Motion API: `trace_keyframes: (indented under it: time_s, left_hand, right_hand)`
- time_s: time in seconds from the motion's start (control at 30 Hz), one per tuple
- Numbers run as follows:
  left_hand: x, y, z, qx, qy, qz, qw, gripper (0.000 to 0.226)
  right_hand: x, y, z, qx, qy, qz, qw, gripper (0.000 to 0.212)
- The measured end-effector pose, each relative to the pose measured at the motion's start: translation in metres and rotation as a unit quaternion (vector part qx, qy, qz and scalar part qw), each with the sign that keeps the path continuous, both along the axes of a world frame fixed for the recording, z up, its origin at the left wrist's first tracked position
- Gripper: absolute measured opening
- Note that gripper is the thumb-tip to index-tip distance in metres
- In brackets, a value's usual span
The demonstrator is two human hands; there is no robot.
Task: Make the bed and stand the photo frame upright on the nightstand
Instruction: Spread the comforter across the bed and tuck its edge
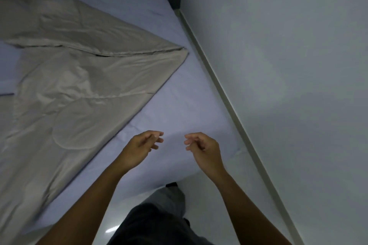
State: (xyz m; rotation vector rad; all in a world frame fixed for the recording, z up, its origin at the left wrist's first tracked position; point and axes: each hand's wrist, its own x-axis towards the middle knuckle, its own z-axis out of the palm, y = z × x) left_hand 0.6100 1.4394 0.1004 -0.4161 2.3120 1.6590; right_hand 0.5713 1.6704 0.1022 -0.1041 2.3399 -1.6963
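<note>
Left hand (139,146) and right hand (205,149) are hovering over the bed's (179,105) near corner, fingers loosely curled, seemingly grasping nothing.

The left forearm (89,195) and right forearm (245,201) are bare along all their visible length, and so are the left hand (139,146) and right hand (205,148). Lower down, dark creased cloth (151,225) covers the body; whether it is a shirt or shorts cannot be told. A grey trouser leg (169,197) ends at a small dark tip (171,184), perhaps a shoe.
</note>
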Motion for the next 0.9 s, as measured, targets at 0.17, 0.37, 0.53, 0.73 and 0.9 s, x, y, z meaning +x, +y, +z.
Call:
trace_keyframes:
  time_s: [0.17, 0.37, 0.53, 0.73, 0.9]
  left_hand:
    - [-0.067, -0.043, 0.003, 0.009, 0.014, 0.090, 0.996, 0.030]
    - [-0.109, -0.116, 0.014, 0.015, 0.034, 0.178, 0.983, 0.033]
    - [-0.103, -0.199, 0.010, -0.010, 0.020, 0.283, 0.959, 0.035]
    - [-0.106, -0.292, 0.006, -0.051, 0.008, 0.381, 0.923, 0.037]
    - [-0.132, -0.368, 0.006, -0.055, 0.017, 0.387, 0.920, 0.039]
  right_hand:
    - [-0.086, -0.051, 0.001, 0.014, 0.005, 0.070, 0.997, 0.026]
    - [-0.163, -0.131, 0.008, 0.032, 0.001, 0.167, 0.986, 0.028]
    - [-0.207, -0.217, 0.001, 0.051, -0.021, 0.250, 0.967, 0.030]
    - [-0.255, -0.348, -0.009, 0.029, -0.014, 0.336, 0.941, 0.038]
    - [-0.290, -0.469, -0.027, 0.006, -0.015, 0.385, 0.923, 0.039]
